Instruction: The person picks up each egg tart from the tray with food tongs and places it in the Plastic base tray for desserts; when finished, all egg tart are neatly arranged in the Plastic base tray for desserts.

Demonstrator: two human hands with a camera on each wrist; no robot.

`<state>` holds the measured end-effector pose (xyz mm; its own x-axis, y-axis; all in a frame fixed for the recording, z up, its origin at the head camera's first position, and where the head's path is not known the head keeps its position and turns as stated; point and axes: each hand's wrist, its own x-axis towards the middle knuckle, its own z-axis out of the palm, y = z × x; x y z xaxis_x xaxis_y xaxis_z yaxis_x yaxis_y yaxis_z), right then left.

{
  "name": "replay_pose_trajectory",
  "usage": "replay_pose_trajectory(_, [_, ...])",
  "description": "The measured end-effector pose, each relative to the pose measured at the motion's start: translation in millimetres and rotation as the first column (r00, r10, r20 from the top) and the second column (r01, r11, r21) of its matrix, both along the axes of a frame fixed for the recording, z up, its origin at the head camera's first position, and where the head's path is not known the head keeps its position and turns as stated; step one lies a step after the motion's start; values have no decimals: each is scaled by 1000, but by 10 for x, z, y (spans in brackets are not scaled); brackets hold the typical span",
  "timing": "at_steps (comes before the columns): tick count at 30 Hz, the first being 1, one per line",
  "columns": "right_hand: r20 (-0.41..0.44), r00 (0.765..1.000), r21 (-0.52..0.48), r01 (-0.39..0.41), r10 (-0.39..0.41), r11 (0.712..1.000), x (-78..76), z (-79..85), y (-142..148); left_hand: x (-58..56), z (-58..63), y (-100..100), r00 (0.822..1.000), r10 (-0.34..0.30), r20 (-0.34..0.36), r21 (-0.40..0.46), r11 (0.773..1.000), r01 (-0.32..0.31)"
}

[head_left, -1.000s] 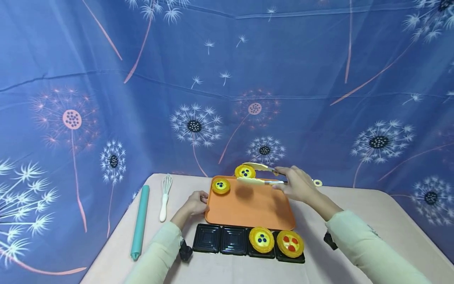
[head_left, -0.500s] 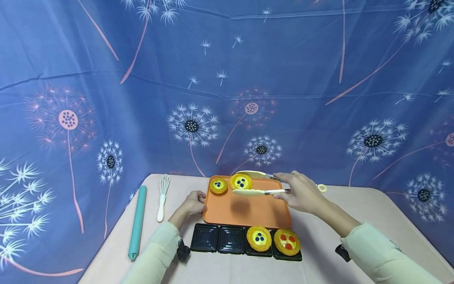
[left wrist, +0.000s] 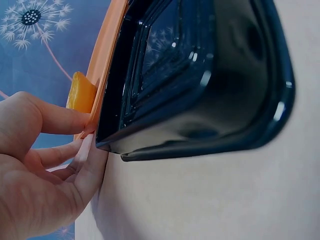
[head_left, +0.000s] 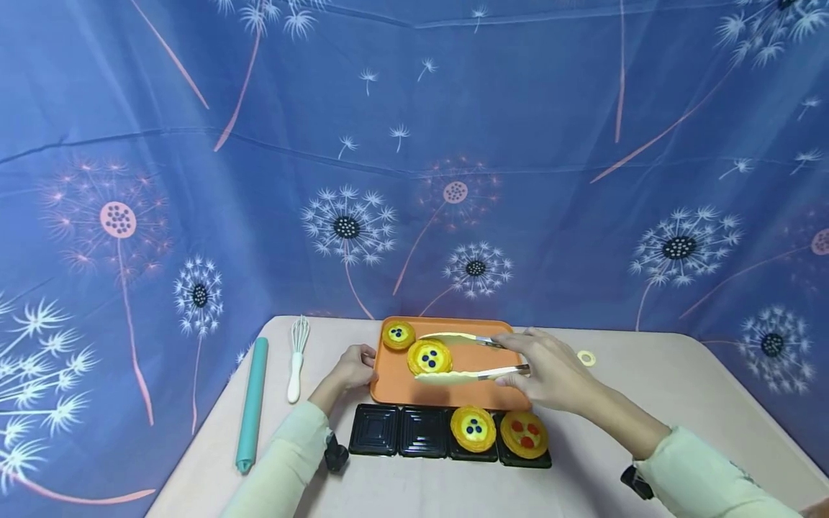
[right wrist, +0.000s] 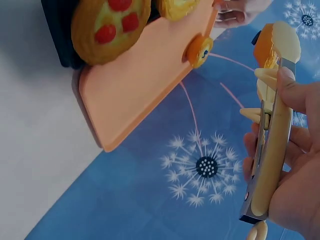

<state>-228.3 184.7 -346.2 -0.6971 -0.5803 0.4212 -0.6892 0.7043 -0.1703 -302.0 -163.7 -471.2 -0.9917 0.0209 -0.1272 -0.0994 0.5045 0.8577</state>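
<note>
My right hand (head_left: 550, 368) grips a pair of tongs (head_left: 453, 377) with cream tips. Between the tips a yellow tart (head_left: 430, 357) topped with blue berries is held over the orange tray (head_left: 396, 387); in the right wrist view the tart (right wrist: 264, 46) shows side-on. At the tray's left rim, my left hand (head_left: 353, 368) pinches the edge between thumb and fingers, as the left wrist view shows. A smaller blueberry tart (head_left: 398, 334) rests in the tray's far left corner.
Before the tray stand black square boxes (head_left: 374, 430) in a row. The right-hand ones carry a blueberry tart (head_left: 473, 429) and a red-topped tart (head_left: 524, 434). Leftward lie a whisk (head_left: 296, 367) and a teal roll (head_left: 252, 403); a pale ring (head_left: 586, 357) lies right.
My right hand has brought the tongs and tart from the tray's far edge nearer to me and slightly left. The left hand keeps its hold on the tray's rim.
</note>
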Motion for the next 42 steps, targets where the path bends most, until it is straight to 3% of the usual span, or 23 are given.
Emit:
replay_pose_trajectory(5, [45,999,19,-10,9,1000,72,-68,-50,-3,8,-12,1000,17,6,8,1000,-17])
replay_pose_trajectory(14, [113,993,40,-36,31,999,214,-351,-91,0,9,-7,999,35,25,3,999,-35])
replay_pose_trajectory(25, [165,986,66,-31,20,997,238,-591,-123,-11,-7,-2,1000,27,16,17,999,-27])
replay_pose_trajectory(34, [140,990,86,-29,17,996,234,-602,-149,-11,-4,-10,999,29,23,23,999,-29])
replay_pose_trajectory(42, [277,961,50,-2,-12,999,245,-467,-105,13,9,-1,999,27,21,25,999,-27])
